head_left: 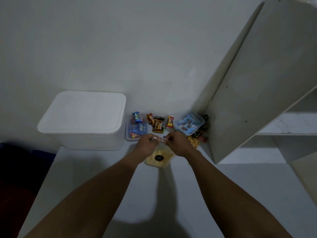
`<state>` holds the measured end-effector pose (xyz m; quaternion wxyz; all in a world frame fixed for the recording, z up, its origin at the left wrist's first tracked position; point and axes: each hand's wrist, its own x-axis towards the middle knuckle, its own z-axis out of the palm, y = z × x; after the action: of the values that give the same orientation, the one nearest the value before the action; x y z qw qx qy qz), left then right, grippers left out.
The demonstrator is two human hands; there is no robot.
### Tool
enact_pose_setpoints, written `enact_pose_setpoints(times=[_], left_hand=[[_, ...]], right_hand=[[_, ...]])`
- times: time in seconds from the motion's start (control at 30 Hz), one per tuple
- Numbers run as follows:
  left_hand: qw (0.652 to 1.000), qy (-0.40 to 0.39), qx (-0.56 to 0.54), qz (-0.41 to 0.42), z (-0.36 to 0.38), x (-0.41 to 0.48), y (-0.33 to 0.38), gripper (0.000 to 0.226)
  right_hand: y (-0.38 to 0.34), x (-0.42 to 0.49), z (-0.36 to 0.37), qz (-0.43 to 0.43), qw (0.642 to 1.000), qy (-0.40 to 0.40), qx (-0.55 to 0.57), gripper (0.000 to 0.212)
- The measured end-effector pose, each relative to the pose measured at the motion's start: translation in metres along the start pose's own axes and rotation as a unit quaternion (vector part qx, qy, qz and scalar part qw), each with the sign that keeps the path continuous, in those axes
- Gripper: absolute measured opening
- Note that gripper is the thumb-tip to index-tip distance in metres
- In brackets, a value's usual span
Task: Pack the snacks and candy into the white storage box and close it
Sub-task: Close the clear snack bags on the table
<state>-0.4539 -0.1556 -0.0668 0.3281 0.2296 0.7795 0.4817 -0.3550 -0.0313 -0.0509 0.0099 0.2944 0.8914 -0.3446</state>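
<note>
The white storage box [82, 121] stands at the back left of the table with its lid on. A clear bag of yellow snacks [159, 158] with a round black label sits in the middle. My left hand [147, 143] and my right hand [178, 143] both pinch its top edge, one at each end. Behind the hands lies a clear tray of blue Kalpa wafers [137, 126], loose brown and red candy packs [158, 123], and a clear tub with blue packets [188, 123]. A bag of orange snacks [193, 142] lies just right of my right hand.
A white shelf unit [253, 93] leans in from the right, close to the snacks. The white wall [137, 48] runs right behind the box and candy. The table's left edge [46, 169] drops to a dark blue and red floor area.
</note>
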Motion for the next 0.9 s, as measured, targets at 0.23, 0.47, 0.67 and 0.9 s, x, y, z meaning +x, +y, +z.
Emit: enact_pose_setpoints(times=[0.23, 0.47, 0.67, 0.9], left_hand=[[0.999, -0.027, 0.000, 0.017, -0.008, 0.001, 0.002, 0.010], [0.998, -0.006, 0.062, 0.027, -0.013, 0.001, -0.003, 0.006], [0.963, -0.025, 0.244, 0.111, -0.015, 0.003, 0.013, 0.012], [0.928, -0.011, 0.351, 0.126, -0.013, 0.002, 0.013, 0.013]], right_hand=[[0.001, -0.004, 0.001, -0.002, 1.000, 0.016, -0.024, 0.009], [-0.001, -0.007, -0.010, -0.004, 0.997, 0.004, -0.072, 0.014], [-0.005, -0.014, -0.005, -0.033, 0.996, 0.025, -0.083, 0.015], [-0.002, -0.016, -0.011, -0.019, 0.993, 0.021, -0.115, 0.017]])
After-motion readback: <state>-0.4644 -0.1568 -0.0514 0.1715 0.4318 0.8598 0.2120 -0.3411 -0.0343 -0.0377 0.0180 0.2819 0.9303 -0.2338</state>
